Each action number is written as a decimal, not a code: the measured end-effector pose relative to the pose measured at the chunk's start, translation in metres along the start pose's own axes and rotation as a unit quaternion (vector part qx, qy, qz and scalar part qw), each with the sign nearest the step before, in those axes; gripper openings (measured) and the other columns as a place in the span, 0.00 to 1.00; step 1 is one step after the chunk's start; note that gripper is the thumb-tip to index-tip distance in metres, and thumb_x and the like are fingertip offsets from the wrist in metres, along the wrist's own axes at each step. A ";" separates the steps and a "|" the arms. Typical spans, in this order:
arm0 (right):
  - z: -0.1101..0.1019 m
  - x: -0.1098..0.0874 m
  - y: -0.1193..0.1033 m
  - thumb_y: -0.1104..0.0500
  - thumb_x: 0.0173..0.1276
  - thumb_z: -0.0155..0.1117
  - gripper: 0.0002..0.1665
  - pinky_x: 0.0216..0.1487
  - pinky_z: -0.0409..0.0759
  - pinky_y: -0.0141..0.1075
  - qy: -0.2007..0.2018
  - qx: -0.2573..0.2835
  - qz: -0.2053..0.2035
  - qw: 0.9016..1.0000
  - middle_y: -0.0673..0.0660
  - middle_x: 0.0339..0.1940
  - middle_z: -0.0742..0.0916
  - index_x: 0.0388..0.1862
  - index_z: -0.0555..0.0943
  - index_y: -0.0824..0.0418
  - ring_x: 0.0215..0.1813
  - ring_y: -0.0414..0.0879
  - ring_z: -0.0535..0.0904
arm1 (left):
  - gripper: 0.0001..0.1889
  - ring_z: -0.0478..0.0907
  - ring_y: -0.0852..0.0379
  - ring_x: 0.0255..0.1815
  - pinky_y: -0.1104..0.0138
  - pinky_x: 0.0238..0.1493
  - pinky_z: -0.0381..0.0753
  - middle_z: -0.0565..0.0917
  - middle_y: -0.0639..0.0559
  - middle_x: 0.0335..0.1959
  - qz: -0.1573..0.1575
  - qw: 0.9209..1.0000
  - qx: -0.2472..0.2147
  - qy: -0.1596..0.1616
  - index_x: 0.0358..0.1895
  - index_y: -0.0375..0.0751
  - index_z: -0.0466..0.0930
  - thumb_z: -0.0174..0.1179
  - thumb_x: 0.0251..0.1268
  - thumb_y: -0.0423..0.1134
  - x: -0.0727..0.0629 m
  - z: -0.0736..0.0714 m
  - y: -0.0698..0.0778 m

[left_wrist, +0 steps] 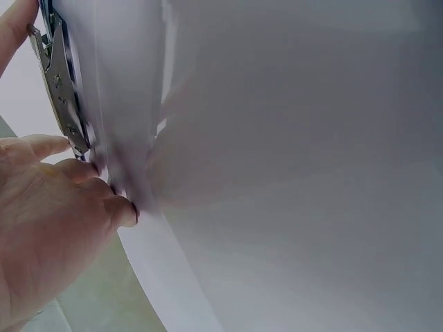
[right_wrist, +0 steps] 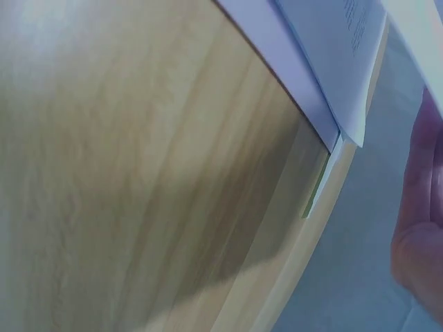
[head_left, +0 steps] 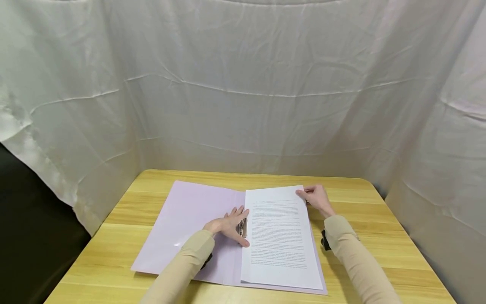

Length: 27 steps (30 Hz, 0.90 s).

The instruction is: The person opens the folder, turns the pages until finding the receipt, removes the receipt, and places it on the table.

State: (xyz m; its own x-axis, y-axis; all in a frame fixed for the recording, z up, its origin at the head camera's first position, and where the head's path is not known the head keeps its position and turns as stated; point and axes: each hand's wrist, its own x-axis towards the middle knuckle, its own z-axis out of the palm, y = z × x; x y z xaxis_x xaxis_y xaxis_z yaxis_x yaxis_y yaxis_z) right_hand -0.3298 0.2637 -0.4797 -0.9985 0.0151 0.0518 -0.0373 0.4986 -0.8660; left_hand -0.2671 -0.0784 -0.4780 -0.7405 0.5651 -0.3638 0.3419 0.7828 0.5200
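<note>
— Begin with the left hand (head_left: 229, 226). Doing what?

— Spread wide and gripping nothing, with thumb and fingers apart at the two ends of the metal clip (head_left: 243, 228). Resting by the spine of the open lilac folder (head_left: 182, 223), right at the left edge of the printed sheets (head_left: 279, 240).

— Pressing on the clip?

— Very near both ends of it in the left wrist view. Cannot tell about any pressure.

— And the right hand (head_left: 317, 199)?

— Closed in a pinch on the far right corner of those sheets, with thumb on top and fingers partly hidden behind. Cut off by the border in the right wrist view, just beside a raised white edge.

— Sheets where, exactly?

— Between both hands: to the right of the left hand, and leftward and nearer from the right hand. Lying print upward over the folder's right half, with a thin lilac strip along the outer edge.

— Anything else?

— Wood-grained counter (head_left: 383, 240) below both hands. Creased pale cloth (head_left: 243, 114) beyond them. Beige sleeves (head_left: 360, 261) behind both, plus a black device (head_left: 325, 241) under the right wrist.
</note>
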 end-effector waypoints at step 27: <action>-0.010 -0.019 -0.007 0.50 0.84 0.45 0.25 0.31 0.76 0.26 -0.162 0.237 0.045 0.957 0.47 0.39 0.85 0.62 0.74 0.70 0.35 0.38 0.84 | 0.55 0.33 0.36 0.85 0.37 0.81 0.36 0.40 0.35 0.84 0.039 0.997 -0.049 0.033 0.82 0.37 0.43 0.67 0.61 0.56 -0.002 -0.001 0.001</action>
State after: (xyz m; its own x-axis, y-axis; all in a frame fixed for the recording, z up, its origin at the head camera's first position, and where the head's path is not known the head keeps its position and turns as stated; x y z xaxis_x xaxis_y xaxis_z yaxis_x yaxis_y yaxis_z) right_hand -0.3105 0.2681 -0.4696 -0.9553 -0.2687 -0.1233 0.1117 0.0580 -0.9920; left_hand -0.2654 -0.0795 -0.4763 -0.7514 0.6027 -0.2686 0.3443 0.7053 0.6197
